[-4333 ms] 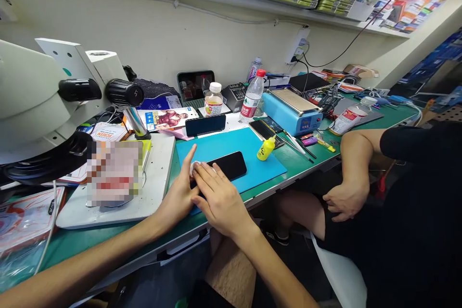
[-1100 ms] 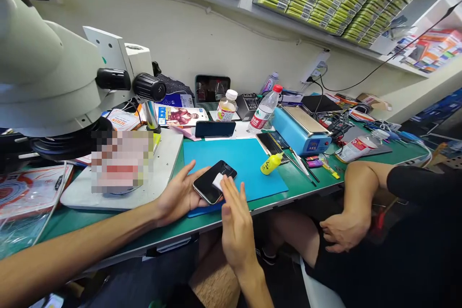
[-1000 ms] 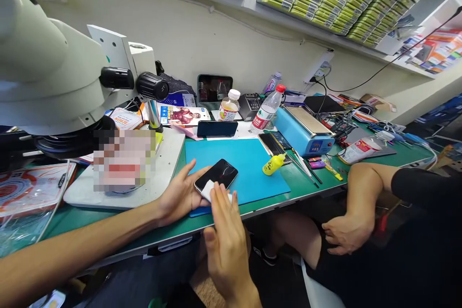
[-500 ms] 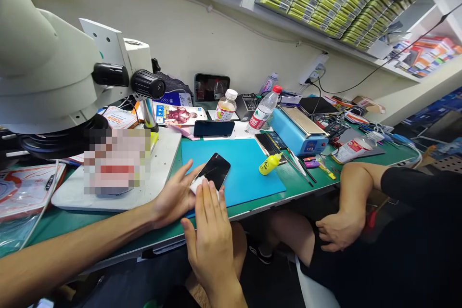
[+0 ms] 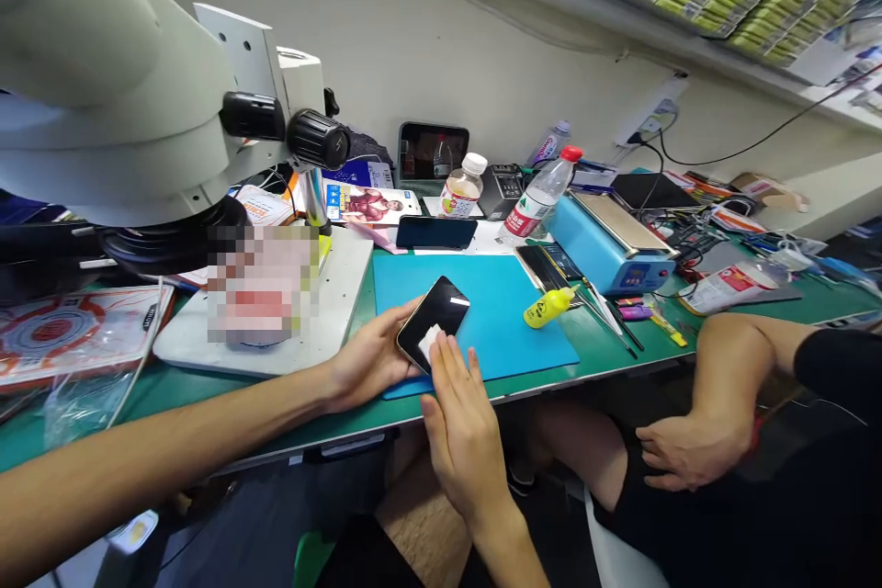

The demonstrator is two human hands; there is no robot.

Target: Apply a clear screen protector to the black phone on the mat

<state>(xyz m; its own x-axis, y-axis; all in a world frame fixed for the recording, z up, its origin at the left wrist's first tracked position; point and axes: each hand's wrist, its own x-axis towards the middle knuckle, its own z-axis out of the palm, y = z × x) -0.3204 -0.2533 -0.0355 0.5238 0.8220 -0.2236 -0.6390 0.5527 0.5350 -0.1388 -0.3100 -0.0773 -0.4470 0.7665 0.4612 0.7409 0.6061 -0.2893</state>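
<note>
A black smartphone (image 5: 435, 305) is tilted above the blue mat (image 5: 510, 331), its dark screen facing up. My left hand (image 5: 372, 351) grips the phone by its left and lower edge. My right hand (image 5: 463, 427) presses a small white wipe (image 5: 430, 342) onto the lower part of the screen, its fingers held together and nearly straight. Only part of the wipe shows beyond the fingertips. To the right on the mat lies a yellow dropper bottle (image 5: 549, 307).
A microscope (image 5: 172, 129) overhangs the left side. Behind the mat stand a propped phone (image 5: 436, 232), a white-capped bottle (image 5: 463, 188) and a red-capped bottle (image 5: 541, 197). A blue heating machine (image 5: 613, 248) sits at right, near tools. Another person's hand (image 5: 695, 450) rests at right.
The view has shifted, so the bench appears further left in the earlier frame. My right hand has moved the wipe across the screen, uncovering more of the phone's lower left edge.
</note>
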